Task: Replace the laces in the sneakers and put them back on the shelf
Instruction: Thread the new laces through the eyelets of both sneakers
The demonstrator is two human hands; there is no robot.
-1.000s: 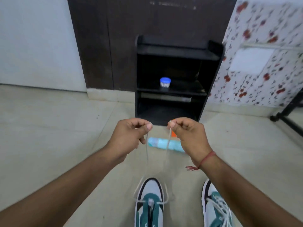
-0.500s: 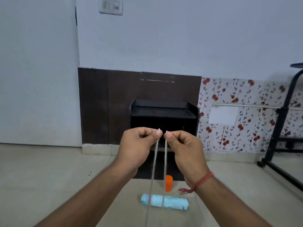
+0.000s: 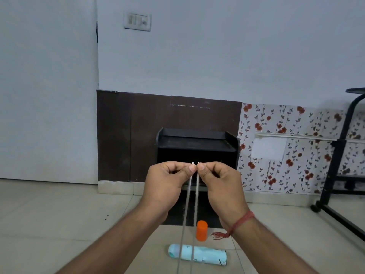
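Two strands of a white lace (image 3: 186, 204) run taut from below the frame up to my hands. My left hand (image 3: 167, 181) pinches the left tip between thumb and forefinger. My right hand (image 3: 221, 184) pinches the right tip the same way, and the two tips sit side by side at the same height. Both hands are raised in front of the black shelf (image 3: 197, 144) against the wall. The sneakers are out of view below the frame.
An orange cap (image 3: 201, 230) stands on the tiled floor, with a light blue can (image 3: 205, 255) lying on its side just in front of it. A black metal stand (image 3: 335, 175) on castors is at the right.
My hands rose with the lace ends and came together until the tips meet. The view tilted up, so the sneakers dropped out of sight.
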